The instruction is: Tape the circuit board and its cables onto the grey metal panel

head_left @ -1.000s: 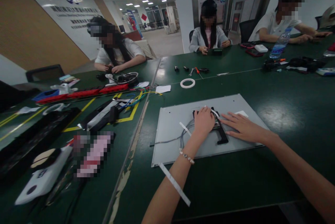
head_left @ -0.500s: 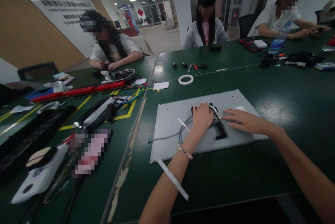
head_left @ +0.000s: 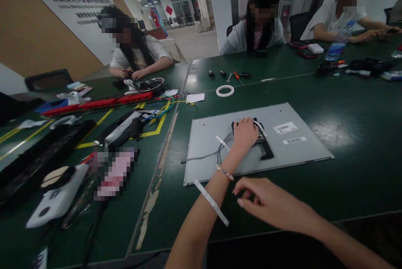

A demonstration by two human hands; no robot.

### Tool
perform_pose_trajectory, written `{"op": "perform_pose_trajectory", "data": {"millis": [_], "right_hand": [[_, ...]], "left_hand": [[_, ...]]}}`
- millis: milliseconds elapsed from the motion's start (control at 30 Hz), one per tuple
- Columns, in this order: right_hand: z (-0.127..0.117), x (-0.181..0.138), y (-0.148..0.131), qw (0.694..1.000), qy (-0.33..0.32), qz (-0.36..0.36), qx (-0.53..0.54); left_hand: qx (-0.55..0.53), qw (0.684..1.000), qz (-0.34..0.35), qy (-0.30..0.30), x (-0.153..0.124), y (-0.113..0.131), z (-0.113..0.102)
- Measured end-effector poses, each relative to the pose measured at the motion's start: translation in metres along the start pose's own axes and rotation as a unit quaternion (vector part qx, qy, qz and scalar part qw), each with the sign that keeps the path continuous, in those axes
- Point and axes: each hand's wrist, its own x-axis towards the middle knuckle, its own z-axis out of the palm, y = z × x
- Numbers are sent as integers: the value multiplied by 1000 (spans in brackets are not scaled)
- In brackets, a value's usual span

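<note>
While the left hand (head_left: 246, 133) rests palm down at the centre of the frame, its fingers lie close together and bent over the upper part of a black bracket (head_left: 266, 149); their undersides are hidden, so I cannot tell whether they grip it or only press on it. That bracket sits right of centre on a flat grey panel (head_left: 301, 118), its lower arm reaching out beside the hand. A narrow white strip (head_left: 260, 126) curves just beside the left fingertips, and grey cables (head_left: 216, 151) run from under the hand towards the panel's left edge, with another white strip (head_left: 221, 142) across them. The right hand (head_left: 266, 202), at lower centre right, is off the panel, fingers curled, thumb and forefinger tips a narrow gap apart. Nearest to it are the left forearm and beaded bracelet (head_left: 225, 172); a longer white strip (head_left: 212, 203) crosses that forearm. Two white labels (head_left: 285, 128) are stuck on the panel's right half. Above it, on the green table (head_left: 314, 193), lie a white tape roll (head_left: 219, 92), a wrench (head_left: 230, 77) and an orange-handled screwdriver (head_left: 236, 76).
</note>
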Motion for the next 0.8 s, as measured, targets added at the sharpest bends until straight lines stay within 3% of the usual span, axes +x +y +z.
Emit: {"op": "perform_pose_trajectory", "data": {"millis": [200,300,467,633,700,800], "right_hand": [[79,-4,0,987,-3,43,157],[99,1,4,961,18,71,268],[112,5,9,939,105,75,319],[93,1,11,930,115,67,342],[67,-4,10,935,121,63,327],[4,-9,11,954,148,38,260]], "left_hand": [[2,1000,7,2,-1,-1,1],[0,1000,10,2,0,-1,2],[0,1000,7,-1,0,0,3],[-3,1000,3,-14,-1,1,1],[-3,1000,4,-12,-2,1,0],[-7,1000,9,-7,-3,2,-2]]}}
